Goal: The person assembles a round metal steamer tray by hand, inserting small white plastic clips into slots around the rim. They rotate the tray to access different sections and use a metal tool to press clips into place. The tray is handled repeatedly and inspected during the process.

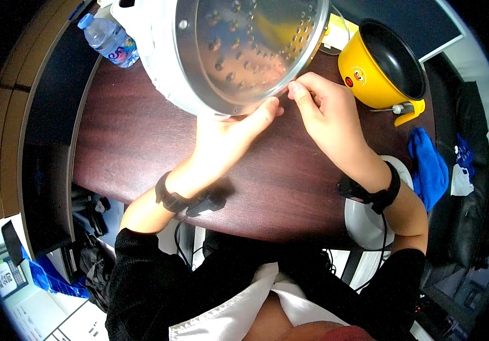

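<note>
A round, shiny metal steamer tray (244,51) with rows of round holes is tilted up at the top middle. White casing (162,62) shows along its left side; whether the two are joined I cannot tell. My left hand (227,133) grips the tray's lower rim, thumb in front and fingers mostly hidden behind. On the rim's lower right, my right hand (327,108) pinches with thumb and bent forefinger, its other fingers curled in. The two thumbs are close together but apart. Yellow colour is mirrored in the metal.
A yellow pot (372,85) with a black inside stands at the far right. Beside my right forearm lie a blue cloth (429,170) and a white rounded dish or lid (366,224). A water bottle (108,42) stands far left on the dark wooden table (256,193).
</note>
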Available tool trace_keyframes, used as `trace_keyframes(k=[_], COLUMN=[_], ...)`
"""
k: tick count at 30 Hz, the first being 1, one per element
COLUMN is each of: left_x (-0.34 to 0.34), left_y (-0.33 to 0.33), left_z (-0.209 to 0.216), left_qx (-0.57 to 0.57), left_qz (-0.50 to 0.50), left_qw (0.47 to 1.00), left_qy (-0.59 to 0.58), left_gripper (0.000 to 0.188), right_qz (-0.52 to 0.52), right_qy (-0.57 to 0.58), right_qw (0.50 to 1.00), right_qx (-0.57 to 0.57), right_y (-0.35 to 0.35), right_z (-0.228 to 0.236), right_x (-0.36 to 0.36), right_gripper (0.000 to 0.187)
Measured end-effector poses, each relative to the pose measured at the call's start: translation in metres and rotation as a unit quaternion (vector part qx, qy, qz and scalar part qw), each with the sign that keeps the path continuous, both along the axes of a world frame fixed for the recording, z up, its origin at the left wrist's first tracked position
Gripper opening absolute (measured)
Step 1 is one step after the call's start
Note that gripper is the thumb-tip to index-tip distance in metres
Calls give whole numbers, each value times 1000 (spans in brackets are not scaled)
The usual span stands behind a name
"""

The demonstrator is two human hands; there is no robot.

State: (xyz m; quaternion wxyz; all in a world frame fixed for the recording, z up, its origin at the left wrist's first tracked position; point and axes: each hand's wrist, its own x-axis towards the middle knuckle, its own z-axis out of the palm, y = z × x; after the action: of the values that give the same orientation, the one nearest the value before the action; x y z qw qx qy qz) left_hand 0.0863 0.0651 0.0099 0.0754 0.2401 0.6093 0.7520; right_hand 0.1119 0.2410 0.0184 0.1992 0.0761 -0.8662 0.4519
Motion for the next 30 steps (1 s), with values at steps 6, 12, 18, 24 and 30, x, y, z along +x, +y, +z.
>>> trace_keyframes(k=[6,12,18,24,30], left_x=[5,0,1,4,7], left_y=[2,0,4,0,1], left_z=[-1,0,5,9,2], left_qx=[-59,-70,47,-27,-49], left_qz=[20,30,4,13,30], left_qw=[997,993,999,999,997], left_qy=[35,91,-17,17,49], left_gripper=[20,21,24,24,23], right_qz=[68,88,46,10,14], right_qy=[-283,-339,-86,49,-222], right_qw=[859,755,993,998,926], right_qx=[-421,-554,-62,34,-307], right_y=[-6,-3,5,1,-12], right_z=[15,20,9,7,9], right_x=[8,6,-1,-1,4], right_gripper=[24,30,23,16,30])
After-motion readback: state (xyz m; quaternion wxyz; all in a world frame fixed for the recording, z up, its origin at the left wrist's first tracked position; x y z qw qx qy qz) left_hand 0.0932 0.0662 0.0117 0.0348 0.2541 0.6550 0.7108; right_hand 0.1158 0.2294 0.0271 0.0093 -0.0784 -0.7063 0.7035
